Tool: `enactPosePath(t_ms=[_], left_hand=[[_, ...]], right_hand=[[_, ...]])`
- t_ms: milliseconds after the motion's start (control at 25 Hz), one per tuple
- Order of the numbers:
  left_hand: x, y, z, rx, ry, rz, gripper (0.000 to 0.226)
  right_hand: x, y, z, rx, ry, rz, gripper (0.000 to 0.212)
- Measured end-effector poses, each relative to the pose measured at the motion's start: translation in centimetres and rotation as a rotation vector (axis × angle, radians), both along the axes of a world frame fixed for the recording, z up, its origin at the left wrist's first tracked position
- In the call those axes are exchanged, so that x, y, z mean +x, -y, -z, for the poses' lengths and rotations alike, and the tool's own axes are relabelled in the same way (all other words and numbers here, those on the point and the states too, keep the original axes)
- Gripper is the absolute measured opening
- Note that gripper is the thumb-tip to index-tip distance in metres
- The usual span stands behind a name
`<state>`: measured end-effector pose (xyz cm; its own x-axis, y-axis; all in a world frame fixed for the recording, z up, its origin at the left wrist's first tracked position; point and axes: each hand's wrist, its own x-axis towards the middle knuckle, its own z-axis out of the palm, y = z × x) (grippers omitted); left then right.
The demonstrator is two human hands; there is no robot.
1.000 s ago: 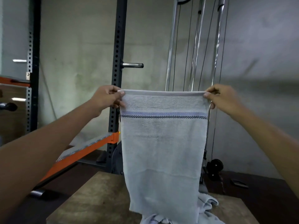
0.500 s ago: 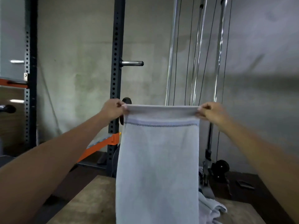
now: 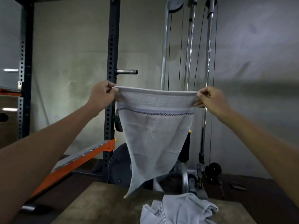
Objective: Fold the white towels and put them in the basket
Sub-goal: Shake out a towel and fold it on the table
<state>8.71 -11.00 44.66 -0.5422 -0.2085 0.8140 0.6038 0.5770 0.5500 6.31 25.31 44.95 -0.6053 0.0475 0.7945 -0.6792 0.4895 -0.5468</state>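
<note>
Gym rack [image 3: 111, 78] behind; crumpled towels [image 3: 178, 209] lie beneath the held towel [image 3: 153, 135].

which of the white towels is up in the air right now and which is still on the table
The striped towel is up, pinched at its top corners by the left hand and right hand. The crumpled towels lie on the table.

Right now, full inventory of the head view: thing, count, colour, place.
held towel: 1, white with dark stripe band, hanging mid-air at centre, top corners pinched
towel pile: 1 crumpled heap, white, on the table, bottom centre
table: 1, brown, bottom of view
rack upright: 1, dark with holes, behind left hand
peg: 1, silver, on that upright
cable machine: 1, silver rods, black cables, behind towel
basket: not in view
left hand: grip on towel's left corner
right hand: grip on towel's right corner
</note>
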Motion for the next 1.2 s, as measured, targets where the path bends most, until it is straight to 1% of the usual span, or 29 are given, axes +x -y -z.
enactPosePath(t_ms=[80,160,320,440,520,560,640,760,840,960,1040,1120,1200], left_hand=[[1.9,0.3,1.7,-0.069,0.149,0.051,0.013],[3.0,0.7,3.2,-0.099,0.289,0.090,0.008],[3.7,1.6,5.9,-0.124,0.411,0.088,0.010],[3.2,2.1,10.4,-0.223,0.598,0.106,0.014],[2.5,2.4,16.5,-0.271,0.746,0.138,0.016],[2.3,2.5,20.1,-0.266,0.811,0.152,0.015],[2.3,2.5,28.2,-0.230,0.916,0.163,0.016],[2.1,2.0,38.2,-0.107,1.049,0.193,0.017],[1.9,1.9,42.3,-0.110,1.091,0.190,0.019],[1.0,1.8,45.9,-0.117,1.069,0.154,0.019],[0.0,1.9,47.2,-0.113,1.032,0.110,0.019],[-1.1,1.9,48.2,-0.071,0.999,0.078,0.018],[-2.7,2.1,48.7,-0.014,0.977,0.047,0.011]], right_hand=[[1.3,-0.5,1.6,0.083,0.075,-0.027,0.007],[2.2,-0.9,2.8,0.133,0.132,-0.041,0.010],[3.1,-0.6,5.1,0.202,0.235,-0.047,0.007],[2.0,-0.5,9.3,0.314,0.432,-0.074,0.006],[0.7,-0.5,15.3,0.355,0.575,-0.091,0.008],[0.2,-0.3,18.8,0.359,0.627,-0.092,0.009],[-0.3,0.2,26.5,0.359,0.705,-0.076,0.011],[-0.9,0.4,36.1,0.313,0.773,-0.048,0.011],[-1.3,0.2,40.2,0.303,0.817,-0.056,0.012],[-2.1,0.3,43.8,0.337,0.835,-0.054,0.015],[-3.0,0.8,44.5,0.393,0.812,-0.016,0.013],[-4.3,1.4,44.7,0.396,0.789,0.001,0.012],[-6.4,2.2,44.4,0.368,0.752,-0.003,0.018]])
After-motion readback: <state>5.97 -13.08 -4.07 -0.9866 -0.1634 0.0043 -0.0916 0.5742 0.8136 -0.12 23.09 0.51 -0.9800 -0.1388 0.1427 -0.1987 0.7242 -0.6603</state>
